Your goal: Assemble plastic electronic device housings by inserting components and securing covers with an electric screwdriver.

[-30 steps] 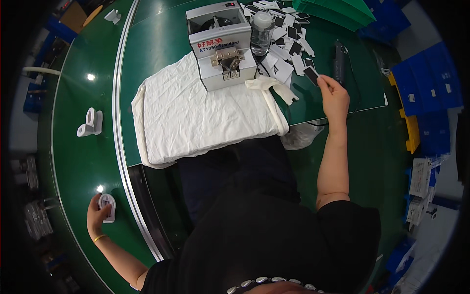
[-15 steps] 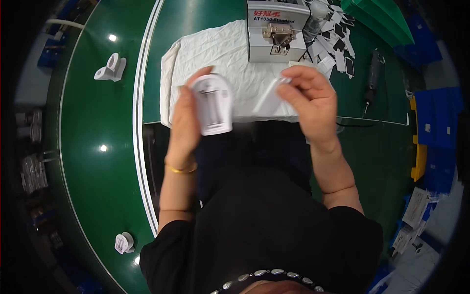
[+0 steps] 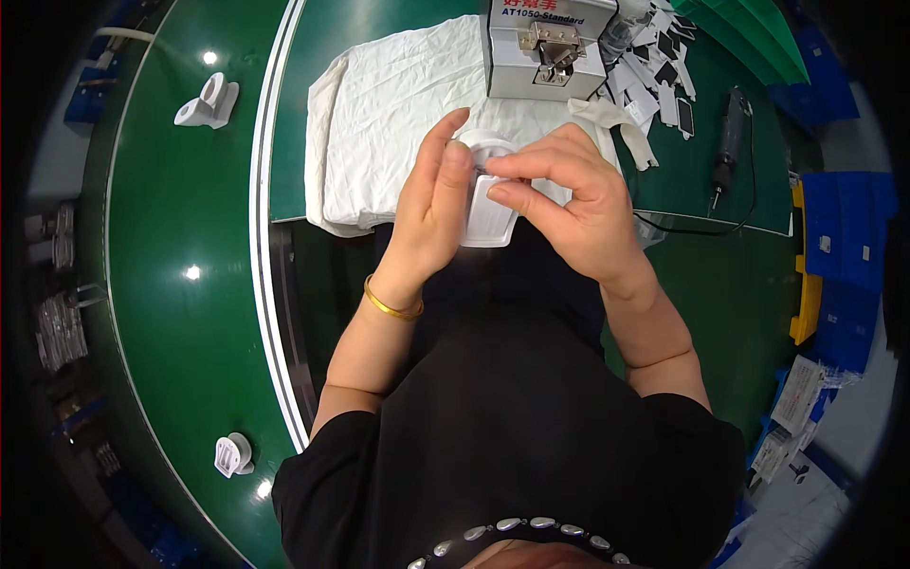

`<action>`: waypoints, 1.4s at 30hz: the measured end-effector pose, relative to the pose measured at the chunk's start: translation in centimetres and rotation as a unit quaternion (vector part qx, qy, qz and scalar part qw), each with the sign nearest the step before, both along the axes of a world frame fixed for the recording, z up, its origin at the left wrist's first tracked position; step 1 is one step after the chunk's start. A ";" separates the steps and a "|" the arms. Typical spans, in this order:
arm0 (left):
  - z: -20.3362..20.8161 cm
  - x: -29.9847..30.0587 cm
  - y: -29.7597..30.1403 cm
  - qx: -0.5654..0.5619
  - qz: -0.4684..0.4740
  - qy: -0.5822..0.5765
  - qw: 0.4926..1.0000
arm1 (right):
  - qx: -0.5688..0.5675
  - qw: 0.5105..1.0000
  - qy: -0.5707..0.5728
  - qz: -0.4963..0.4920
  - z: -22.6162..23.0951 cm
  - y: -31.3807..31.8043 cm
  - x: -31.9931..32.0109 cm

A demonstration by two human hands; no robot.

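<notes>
My left hand (image 3: 433,204) is closed around the edge of a white plastic housing (image 3: 486,142) with a rounded top, held above the near edge of the cloth. Over its lower part lies a flat white cover (image 3: 489,220), a panel with a raised rim. The thumb and forefinger of my right hand (image 3: 573,194) pinch at the cover's upper end, against the housing. How far the cover is seated I cannot tell, and my fingers hide part of the housing's middle.
Beneath my hands is a white cloth (image 3: 408,114). Behind it stands a grey-white machine (image 3: 545,66); loose white pieces (image 3: 645,81) lie to its right. A corded electric screwdriver (image 3: 728,147) rests farther right. White plastic parts (image 3: 210,102) sit on the green surface (image 3: 190,332) at left.
My hands have come together. The left turned the housing, so its battery compartment no longer shows, and the right brought the flat white cover from the right onto it.
</notes>
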State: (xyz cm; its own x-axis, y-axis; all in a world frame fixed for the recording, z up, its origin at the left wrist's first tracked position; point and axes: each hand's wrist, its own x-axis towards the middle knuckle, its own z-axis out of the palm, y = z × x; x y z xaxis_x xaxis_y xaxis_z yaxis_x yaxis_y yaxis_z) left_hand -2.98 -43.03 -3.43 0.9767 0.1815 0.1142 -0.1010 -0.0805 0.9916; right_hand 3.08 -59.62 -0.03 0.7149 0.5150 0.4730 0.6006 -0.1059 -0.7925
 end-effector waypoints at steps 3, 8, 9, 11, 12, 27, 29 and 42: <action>-0.1 -0.1 -0.2 -0.025 -0.003 0.002 1.000 | -0.025 0.999 -0.042 0.017 -0.3 0.1 0.3; -0.6 -0.4 0.3 -0.051 0.014 0.001 0.999 | -0.147 0.953 -0.250 -0.085 0.9 0.5 -0.1; -0.4 -0.2 0.3 -0.064 0.005 0.006 0.998 | -0.149 0.952 -0.253 -0.088 0.1 0.3 -0.3; 0.3 -0.6 0.0 -0.071 -0.042 -0.009 0.997 | 0.149 0.932 0.323 0.073 -2.5 0.1 -0.7; 0.5 -0.9 0.0 -0.076 -0.080 -0.019 0.994 | 0.117 0.917 0.359 0.124 -2.6 -0.6 -0.2; -2.1 -0.5 -2.5 0.095 -0.150 -0.144 0.974 | 0.126 0.929 0.347 0.031 -3.9 -6.1 1.3; -1.4 -1.5 -2.3 0.153 -0.079 -0.138 0.975 | 0.167 0.955 0.189 -0.155 -3.4 -9.8 5.2; -4.1 -1.1 -3.6 0.099 -0.079 -0.113 0.986 | 0.185 0.856 0.424 -0.232 -6.0 -29.8 19.3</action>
State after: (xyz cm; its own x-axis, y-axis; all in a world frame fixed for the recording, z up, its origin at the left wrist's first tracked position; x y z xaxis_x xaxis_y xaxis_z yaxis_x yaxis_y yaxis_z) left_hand -4.12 -46.61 -7.58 0.9368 -0.0175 0.3494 -0.3434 -0.2358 0.9091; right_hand 22.38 -89.41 -6.03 0.9686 0.0104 -0.2483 -0.2462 0.1750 -0.9533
